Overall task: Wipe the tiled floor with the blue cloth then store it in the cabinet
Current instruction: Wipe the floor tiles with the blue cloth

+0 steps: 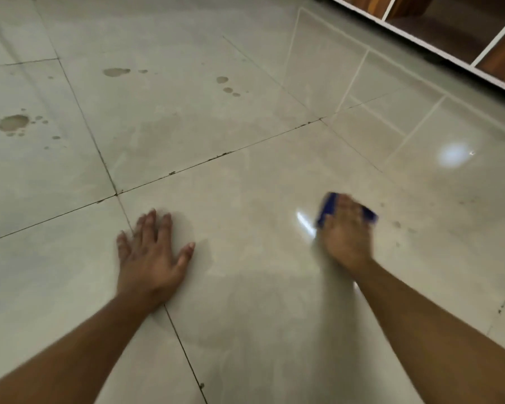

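Two hands down on the floor. Left hand flat and wide open, fingers spread, palm pressed on tile across a grout line, holding nothing. Right hand blurred, palm down, fingers laid over the cloth, pressing it to the tile; blue showing past the fingertips on both sides. Brown spots well beyond the left hand, further left. Cabinet far ahead of the right hand, compartments open.
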